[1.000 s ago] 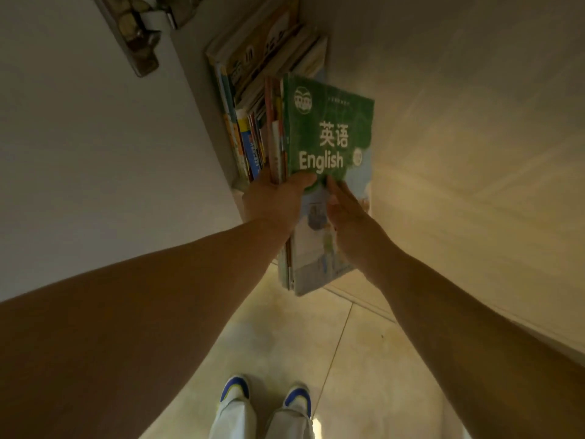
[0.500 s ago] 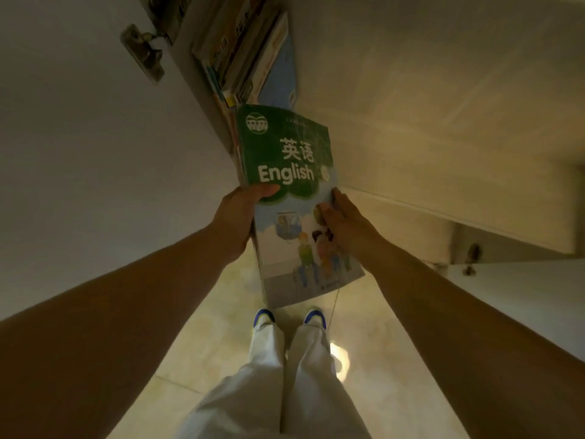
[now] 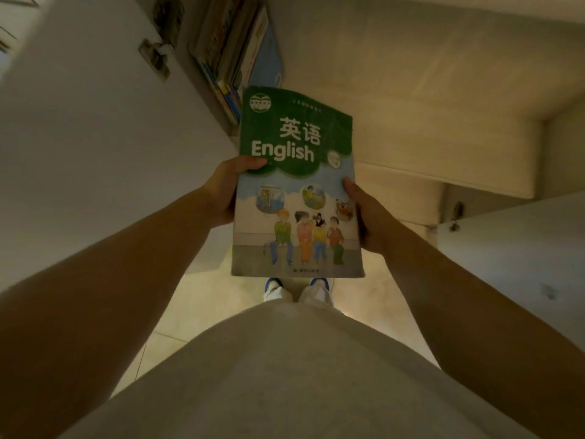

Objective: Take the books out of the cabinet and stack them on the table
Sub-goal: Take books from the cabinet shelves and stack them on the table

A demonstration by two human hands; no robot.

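Head view: left hand [image 3: 223, 193] and right hand [image 3: 368, 217] grasp the book [image 3: 294, 185] by its side edges, cabinet [image 3: 231, 55] at 11 o'clock. Keep it level during transfer to the table.

Home: tiled floor [image 3: 202, 299], white cabinet door [image 3: 95, 128], schoolbooks [image 3: 231, 55].

Arms: were bare, no sleeves in view
Top [image 3: 285, 375]: was plain light grey fabric
Shoes [image 3: 275, 288]: were white with blue toe trim
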